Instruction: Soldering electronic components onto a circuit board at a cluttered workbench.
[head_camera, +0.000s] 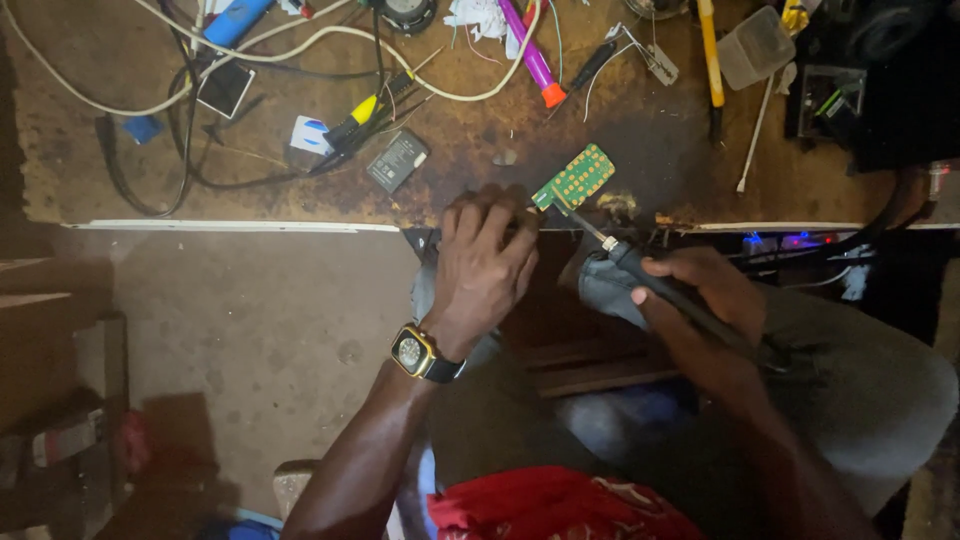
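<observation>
My left hand, with a square gold wristwatch on the wrist, pinches one end of a small green circuit board at the near edge of the brown workbench. My right hand grips the dark handle of a soldering iron. Its thin metal tip points up and left and meets the board's lower edge. Both hands hover over my knees in grey trousers.
Scattered on the bench are white and black cables, a dark flat battery, a pink and orange marker, a yellow-handled tool, a clear plastic box and a black device. Concrete floor lies at left.
</observation>
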